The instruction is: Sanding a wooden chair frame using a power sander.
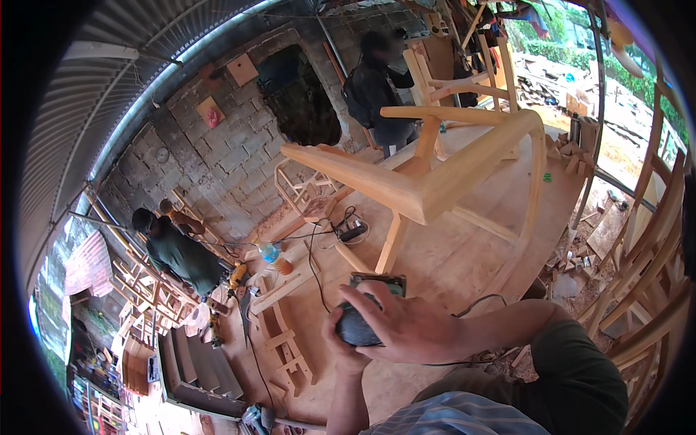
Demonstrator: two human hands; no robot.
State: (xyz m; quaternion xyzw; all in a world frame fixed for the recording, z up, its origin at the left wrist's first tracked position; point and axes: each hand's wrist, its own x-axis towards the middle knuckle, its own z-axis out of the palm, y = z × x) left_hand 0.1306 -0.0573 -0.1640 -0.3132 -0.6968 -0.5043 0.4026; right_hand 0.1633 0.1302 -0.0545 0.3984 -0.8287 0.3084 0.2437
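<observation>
Both my hands are on a dark palm sander (pixel 358 323) with a squarish pad at its far end. My right hand (pixel 417 328) lies over its top with the fingers wrapped across it. From below and to the left, my left hand (pixel 342 354) grips the sander's body. Just beyond the sander, a pale wooden chair frame (pixel 428 181) with a curved back rail and arms rests tilted on the worktable (pixel 435 264). The sander's pad is near one of the frame's legs (pixel 392 243); whether they touch I cannot tell.
Cords, a power strip (pixel 353 232), a bottle (pixel 268 252), a yellow power drill (pixel 237 277) and wooden parts (pixel 283 337) lie left on the table. One person (pixel 380 94) stands at the back, another (pixel 181 254) at the left. Chair frames (pixel 645 290) crowd the right.
</observation>
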